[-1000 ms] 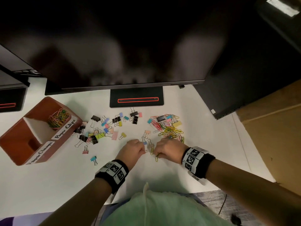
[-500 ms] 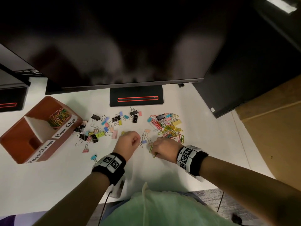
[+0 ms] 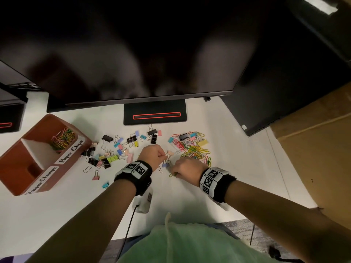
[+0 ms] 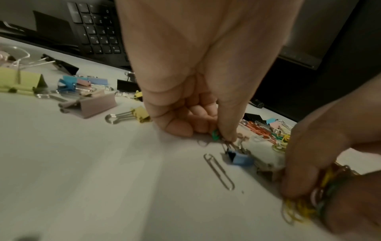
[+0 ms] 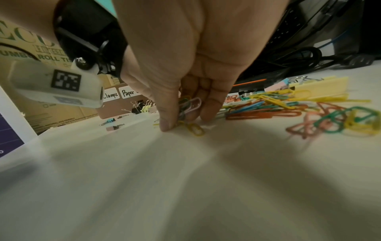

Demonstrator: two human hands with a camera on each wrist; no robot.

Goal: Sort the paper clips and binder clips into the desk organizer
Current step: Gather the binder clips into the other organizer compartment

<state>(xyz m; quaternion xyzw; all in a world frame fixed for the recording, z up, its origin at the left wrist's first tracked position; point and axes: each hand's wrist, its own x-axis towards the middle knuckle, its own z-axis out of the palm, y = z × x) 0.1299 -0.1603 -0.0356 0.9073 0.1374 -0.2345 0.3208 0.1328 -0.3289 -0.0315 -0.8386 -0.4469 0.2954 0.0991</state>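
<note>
**Where things lie around our fingers**

Between our left hand [image 3: 152, 155] and right hand [image 3: 187, 168] lies a small binder clip [image 4: 240, 158]. Beyond our right fingers [image 5: 208, 104] spreads the paper clip pile [image 3: 193, 149]. Left of our left fingers [image 4: 181, 124], binder clips [image 3: 106, 158] scatter toward the desk organizer [image 3: 17, 168], which has paper clips [image 3: 62, 138] in its far compartment.

Desk organizer [image 3: 22, 158] labels "Paper Clips" and "Paper Clamps", cardboard box [image 5: 26, 53] apparently "ROLL"

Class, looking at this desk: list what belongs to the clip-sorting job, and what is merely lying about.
Job:
paper clips
binder clips
organizer
left hand
right hand

Lying about:
monitor
monitor stand
keyboard
cardboard box
cables
</note>
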